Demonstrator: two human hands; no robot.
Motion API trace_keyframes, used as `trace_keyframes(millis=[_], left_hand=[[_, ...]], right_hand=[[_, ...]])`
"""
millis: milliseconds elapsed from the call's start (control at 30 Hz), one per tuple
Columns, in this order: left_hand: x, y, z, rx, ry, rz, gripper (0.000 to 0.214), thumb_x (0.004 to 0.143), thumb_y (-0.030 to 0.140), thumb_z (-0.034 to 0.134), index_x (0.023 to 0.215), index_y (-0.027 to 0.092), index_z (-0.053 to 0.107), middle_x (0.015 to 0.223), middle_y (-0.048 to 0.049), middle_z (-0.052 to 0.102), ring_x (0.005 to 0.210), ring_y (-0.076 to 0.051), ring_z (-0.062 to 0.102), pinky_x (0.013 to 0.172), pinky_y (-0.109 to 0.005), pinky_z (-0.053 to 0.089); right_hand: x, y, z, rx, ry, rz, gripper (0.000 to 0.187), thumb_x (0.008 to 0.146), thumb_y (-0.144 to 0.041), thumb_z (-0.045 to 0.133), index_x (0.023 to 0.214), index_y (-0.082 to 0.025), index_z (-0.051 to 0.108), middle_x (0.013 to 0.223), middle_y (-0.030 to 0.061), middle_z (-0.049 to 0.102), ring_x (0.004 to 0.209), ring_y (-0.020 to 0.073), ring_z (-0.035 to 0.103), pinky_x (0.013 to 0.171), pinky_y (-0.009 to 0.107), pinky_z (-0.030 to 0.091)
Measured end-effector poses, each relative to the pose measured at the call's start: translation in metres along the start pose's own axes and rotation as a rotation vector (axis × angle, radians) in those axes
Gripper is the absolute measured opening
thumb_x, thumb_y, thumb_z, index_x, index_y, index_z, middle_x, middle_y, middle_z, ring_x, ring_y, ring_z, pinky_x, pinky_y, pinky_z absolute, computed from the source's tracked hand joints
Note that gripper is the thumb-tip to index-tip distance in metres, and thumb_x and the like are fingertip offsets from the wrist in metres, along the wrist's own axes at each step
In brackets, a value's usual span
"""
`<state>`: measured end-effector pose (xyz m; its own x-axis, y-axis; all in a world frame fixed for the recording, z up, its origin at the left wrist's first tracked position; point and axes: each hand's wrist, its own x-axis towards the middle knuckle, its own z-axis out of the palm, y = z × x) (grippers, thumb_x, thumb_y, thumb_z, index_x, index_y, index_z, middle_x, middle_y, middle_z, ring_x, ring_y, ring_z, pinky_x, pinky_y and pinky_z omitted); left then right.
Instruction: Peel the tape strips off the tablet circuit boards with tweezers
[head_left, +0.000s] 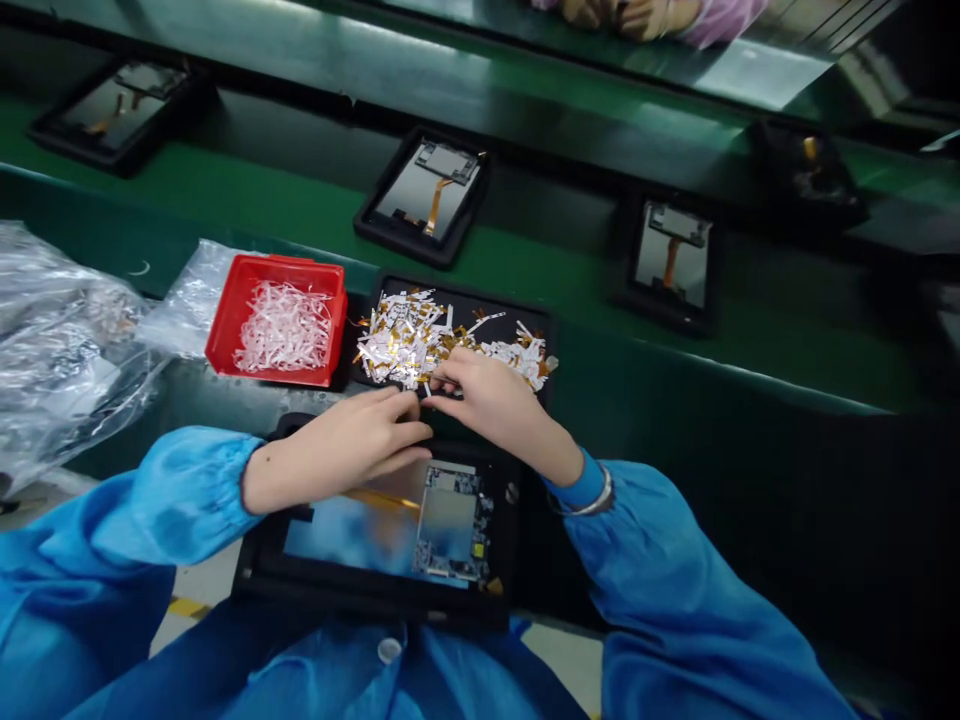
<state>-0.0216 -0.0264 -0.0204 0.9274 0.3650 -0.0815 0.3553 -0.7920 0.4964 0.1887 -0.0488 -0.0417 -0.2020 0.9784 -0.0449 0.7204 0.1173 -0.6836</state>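
- Film scraps [405, 340]: white and amber, heaped in black tray [529, 325].
- Left hand [337, 460], right hand [499, 405]: fingers curled, tips meeting at tray edge; cannot tell whether either grips anything.
- Tablet panel [352, 540] beneath hands, circuit board [450, 525] exposed.
- Red bin [221, 320] of white shreds [283, 328] just beside tray.

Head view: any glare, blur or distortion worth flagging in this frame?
In the head view, bright glare sits on the far green conveyor rail; the blue sleeves reflect in the tablet screen; wide-angle curvature bends the belt edge; the lower right falls into deep shadow; the left hand and right hand look fairly sharp.
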Motion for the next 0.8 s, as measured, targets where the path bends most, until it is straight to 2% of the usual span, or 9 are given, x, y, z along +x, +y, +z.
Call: trace_keyframes(millis=[100,167,233,367,467,567,633,733,800], left_hand=[[-0.002,-0.010,-0.003,-0.049,0.087,0.025,0.030,0.101,0.031,0.043,0.100,0.018,0.070,0.098,-0.0080,0.062,0.087,-0.019,0.059,0.079,-0.031,0.048],[-0.001,-0.017,-0.005,-0.114,0.159,0.009,0.030,0.102,0.030,0.042,0.098,0.016,0.068,0.092,-0.0056,0.060,0.081,-0.016,0.058,0.073,-0.028,0.047],[0.003,-0.020,-0.005,-0.172,0.216,-0.016,0.026,0.100,0.032,0.045,0.100,0.016,0.065,0.094,-0.0048,0.059,0.079,-0.014,0.058,0.072,-0.025,0.048],[0.018,-0.012,-0.007,-0.297,0.273,0.041,0.016,0.097,0.032,0.056,0.096,0.018,0.063,0.090,-0.0011,0.061,0.079,-0.011,0.059,0.073,-0.021,0.049],[0.028,0.000,-0.013,-0.422,0.316,0.126,0.014,0.097,0.025,0.054,0.087,0.019,0.063,0.082,0.0004,0.062,0.078,-0.011,0.058,0.072,-0.022,0.047],[0.032,0.008,-0.018,-0.549,0.340,0.122,0.014,0.094,0.024,0.057,0.082,0.020,0.063,0.077,0.0019,0.062,0.072,-0.010,0.058,0.068,-0.021,0.047],[0.031,0.008,-0.018,-0.639,0.294,0.057,0.017,0.092,0.029,0.058,0.078,0.022,0.063,0.073,0.0027,0.063,0.069,-0.011,0.059,0.064,-0.021,0.049],[0.028,0.000,-0.010,-0.779,0.161,-0.074,0.023,0.091,0.038,0.056,0.074,0.024,0.063,0.068,0.0032,0.063,0.064,-0.014,0.060,0.054,-0.023,0.052],[0.024,-0.005,-0.004,-0.825,0.143,-0.142,0.024,0.089,0.039,0.057,0.071,0.023,0.062,0.061,0.0044,0.059,0.054,-0.012,0.057,0.045,-0.020,0.048]], right_hand=[[-0.003,0.004,0.006,0.107,0.039,0.047,0.016,0.076,-0.017,0.076,0.070,-0.016,0.061,0.071,-0.0015,0.053,0.062,0.0098,0.047,0.059,0.025,0.036],[-0.008,0.005,0.004,0.192,0.073,0.064,0.020,0.080,-0.028,0.074,0.070,-0.017,0.060,0.070,-0.0017,0.056,0.061,0.0094,0.049,0.058,0.024,0.040],[-0.014,0.001,-0.001,0.370,0.135,0.079,0.028,0.082,-0.039,0.072,0.069,-0.017,0.060,0.069,-0.0015,0.058,0.061,0.0096,0.053,0.057,0.024,0.043],[-0.030,-0.015,-0.007,0.842,0.243,0.099,0.027,0.074,-0.038,0.080,0.069,-0.017,0.063,0.069,-0.0030,0.059,0.052,0.0053,0.049,0.046,0.020,0.040],[-0.042,-0.027,-0.009,0.958,0.251,0.063,0.019,0.076,-0.031,0.080,0.075,-0.018,0.067,0.074,-0.0034,0.062,0.045,0.0024,0.048,0.040,0.018,0.037],[-0.055,-0.034,-0.005,0.948,0.302,0.019,0.012,0.078,-0.027,0.079,0.082,-0.020,0.071,0.079,-0.0028,0.065,0.048,0.0036,0.056,0.045,0.019,0.045],[-0.061,-0.035,-0.002,0.868,0.387,-0.008,0.008,0.081,-0.026,0.076,0.085,-0.020,0.072,0.082,-0.0023,0.064,0.052,0.0048,0.059,0.049,0.020,0.050],[-0.068,-0.032,0.000,0.572,0.463,-0.057,0.002,0.085,-0.020,0.071,0.085,-0.021,0.073,0.091,-0.0008,0.066,0.065,0.0058,0.063,0.063,0.019,0.058],[-0.073,-0.032,-0.003,0.298,0.405,-0.113,0.011,0.090,-0.016,0.064,0.086,-0.022,0.073,0.099,-0.0008,0.068,0.082,0.0063,0.066,0.078,0.017,0.058]])
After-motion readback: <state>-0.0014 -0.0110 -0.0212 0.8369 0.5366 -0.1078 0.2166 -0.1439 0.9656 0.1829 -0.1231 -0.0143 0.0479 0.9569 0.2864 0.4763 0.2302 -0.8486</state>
